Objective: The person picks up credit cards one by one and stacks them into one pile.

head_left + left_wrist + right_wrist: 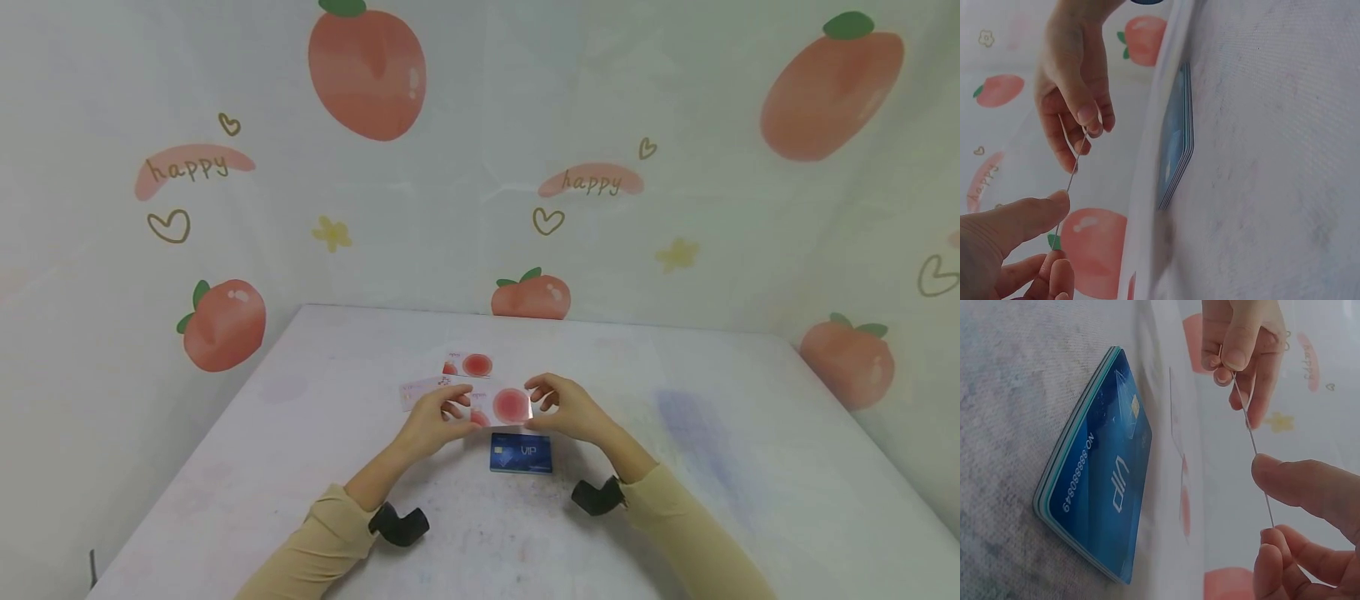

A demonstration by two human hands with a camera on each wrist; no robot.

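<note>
In the head view a white card with a red circle (511, 406) is held up between both hands. My left hand (437, 423) pinches its left edge between thumb and fingers. On the opposite edge, my right hand (572, 408) grips it the same way. Both wrist views show the card edge-on as a thin line, raised off the table. Just in front of it lies a stack of blue VIP cards (1107, 469), several thick and chip side up. Behind the hands lie a pale pink VIP card (415, 392) and another red-circle card (477, 365).
A white cloth covers the table (247, 483), with a bluish smudge (693, 446) on the right. Behind stands a pale curtain (450, 208) printed with peaches and the word happy. Black curved pieces (401, 527) sit at both wrists, beside beige sleeves (318, 533).
</note>
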